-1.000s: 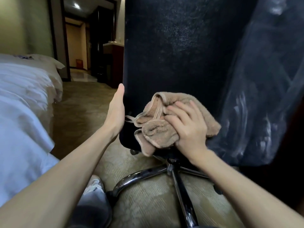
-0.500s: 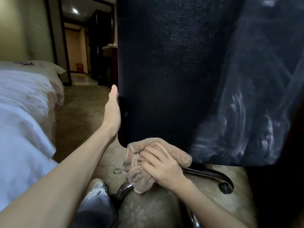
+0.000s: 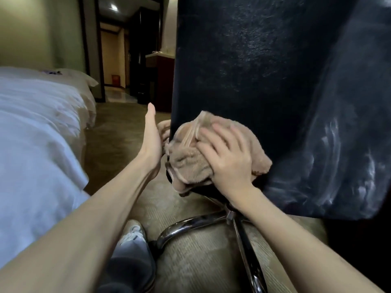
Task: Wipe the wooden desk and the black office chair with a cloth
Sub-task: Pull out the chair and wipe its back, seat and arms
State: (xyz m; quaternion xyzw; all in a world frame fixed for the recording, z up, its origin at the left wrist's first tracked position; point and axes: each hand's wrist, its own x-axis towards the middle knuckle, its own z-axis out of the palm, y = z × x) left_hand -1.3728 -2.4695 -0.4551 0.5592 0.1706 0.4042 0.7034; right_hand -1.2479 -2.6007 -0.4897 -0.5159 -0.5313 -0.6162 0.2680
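At the lower left corner of the black office chair (image 3: 254, 70) back, the right hand (image 3: 230, 163) lies spread and flat, pressing the bunched tan cloth (image 3: 190, 166) against the upholstery without gripping it. The left hand (image 3: 151, 142) steadies the back's left edge, thumb up and fingers curled round behind. If that hold slips, the push could probably swing the chair on its chrome base (image 3: 190, 225), towards the person's shoe (image 3: 132, 231). The cloth, merely pressed, could slide off onto the carpet (image 3: 118, 149). No container shows here.
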